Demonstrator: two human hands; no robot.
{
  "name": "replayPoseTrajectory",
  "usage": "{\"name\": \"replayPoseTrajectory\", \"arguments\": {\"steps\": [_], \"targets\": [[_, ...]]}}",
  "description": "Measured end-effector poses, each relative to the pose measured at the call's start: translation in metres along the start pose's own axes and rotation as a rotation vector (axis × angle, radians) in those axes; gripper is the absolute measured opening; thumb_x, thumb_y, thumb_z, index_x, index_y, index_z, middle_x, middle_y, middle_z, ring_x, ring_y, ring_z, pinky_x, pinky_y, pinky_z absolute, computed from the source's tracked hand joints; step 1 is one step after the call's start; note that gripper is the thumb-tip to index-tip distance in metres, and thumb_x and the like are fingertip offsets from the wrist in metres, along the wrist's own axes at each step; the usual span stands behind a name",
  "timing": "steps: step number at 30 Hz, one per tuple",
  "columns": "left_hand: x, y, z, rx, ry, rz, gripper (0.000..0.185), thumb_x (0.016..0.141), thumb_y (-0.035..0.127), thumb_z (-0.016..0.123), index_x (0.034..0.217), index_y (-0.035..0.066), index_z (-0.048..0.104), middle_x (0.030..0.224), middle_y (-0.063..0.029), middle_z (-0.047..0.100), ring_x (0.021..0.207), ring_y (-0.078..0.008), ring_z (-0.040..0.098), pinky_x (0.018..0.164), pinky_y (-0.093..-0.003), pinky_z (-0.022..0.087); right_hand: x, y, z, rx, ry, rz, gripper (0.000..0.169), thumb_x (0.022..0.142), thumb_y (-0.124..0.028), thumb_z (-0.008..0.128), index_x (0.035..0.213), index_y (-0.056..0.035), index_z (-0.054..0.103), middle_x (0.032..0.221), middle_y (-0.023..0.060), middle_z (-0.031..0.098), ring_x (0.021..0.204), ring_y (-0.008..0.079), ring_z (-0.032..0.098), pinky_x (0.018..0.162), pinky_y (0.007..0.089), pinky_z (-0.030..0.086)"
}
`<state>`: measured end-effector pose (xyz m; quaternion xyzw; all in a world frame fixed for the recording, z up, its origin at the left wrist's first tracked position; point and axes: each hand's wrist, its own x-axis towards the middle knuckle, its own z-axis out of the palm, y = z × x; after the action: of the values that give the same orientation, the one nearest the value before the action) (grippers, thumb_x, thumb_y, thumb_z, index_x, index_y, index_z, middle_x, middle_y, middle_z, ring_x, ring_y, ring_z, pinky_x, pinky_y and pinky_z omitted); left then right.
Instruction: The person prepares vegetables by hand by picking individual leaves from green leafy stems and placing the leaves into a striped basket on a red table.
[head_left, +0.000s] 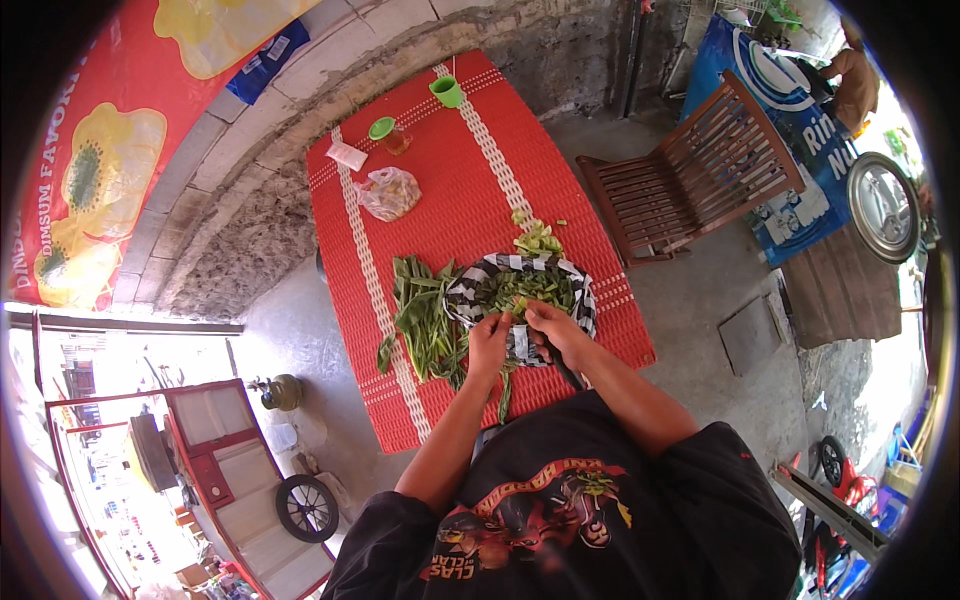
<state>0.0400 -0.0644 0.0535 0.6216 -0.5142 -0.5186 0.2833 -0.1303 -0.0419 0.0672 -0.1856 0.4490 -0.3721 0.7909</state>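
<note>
On a red woven tablecloth (450, 202) stands a black-and-white woven basket (463, 289) holding cut leafy greens (525, 289). My left hand (491, 341) is over the basket's near side, its fingertips pinched on a small piece of green stem. My right hand (555, 328) meets it there, its fingers closed round what looks like a knife, whose dark handle (559, 360) points back towards my body; the blade is hidden. Uncut leafy greens (431, 322) lie in a heap left of the basket. Pale green leaf pieces (538, 240) lie just beyond its far rim.
Farther back on the cloth are a knotted plastic bag (390, 193), a white packet (346, 156), a lidded glass (394, 139) and a green cup (447, 91). A wooden chair (690, 176) stands at the table's right. Another person (855, 82) is at the far right.
</note>
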Motion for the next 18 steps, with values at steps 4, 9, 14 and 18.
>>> {"name": "replayPoseTrajectory", "arguments": {"steps": [4,9,14,18], "targets": [[0.001,0.002,0.000,0.125,0.043,0.141,0.030,0.098,0.025,0.059,0.101,-0.002,0.070,0.064,-0.0001,0.053,0.056,-0.0091,0.044,0.052,-0.0312,0.037,0.005,0.009,-0.006,-0.017,-0.036,-0.019,0.034,0.103,-0.033,0.049,0.132,-0.0164,0.053,0.064,-0.0058,0.042,0.048,0.0062,0.040,0.042,0.0244,0.034],[-0.006,0.018,0.008,0.233,0.081,0.191,0.026,0.097,0.022,0.060,0.096,-0.003,0.067,0.068,-0.0115,0.057,0.061,-0.0183,0.050,0.058,-0.0386,0.042,0.008,0.012,-0.006,-0.005,0.028,-0.019,0.032,0.102,-0.032,0.051,0.128,-0.0137,0.055,0.063,-0.0057,0.041,0.047,0.0063,0.039,0.041,0.0252,0.033],[-0.004,0.005,0.017,0.317,0.133,0.276,0.023,0.097,0.018,0.058,0.088,-0.003,0.064,0.079,-0.0197,0.061,0.067,-0.0374,0.058,0.062,-0.0444,0.044,0.013,0.010,0.000,-0.029,0.107,0.009,0.029,0.102,-0.029,0.053,0.125,-0.0132,0.057,0.061,-0.0048,0.040,0.043,0.0087,0.039,0.037,0.0278,0.032],[-0.005,0.002,0.018,0.323,0.166,0.314,0.022,0.096,0.017,0.059,0.088,-0.003,0.063,0.075,-0.0183,0.060,0.064,-0.0341,0.057,0.061,-0.0430,0.043,0.015,0.010,0.000,-0.024,0.122,0.067,0.029,0.101,-0.029,0.054,0.126,-0.0144,0.057,0.060,-0.0045,0.041,0.042,0.0095,0.039,0.038,0.0288,0.032]]}}
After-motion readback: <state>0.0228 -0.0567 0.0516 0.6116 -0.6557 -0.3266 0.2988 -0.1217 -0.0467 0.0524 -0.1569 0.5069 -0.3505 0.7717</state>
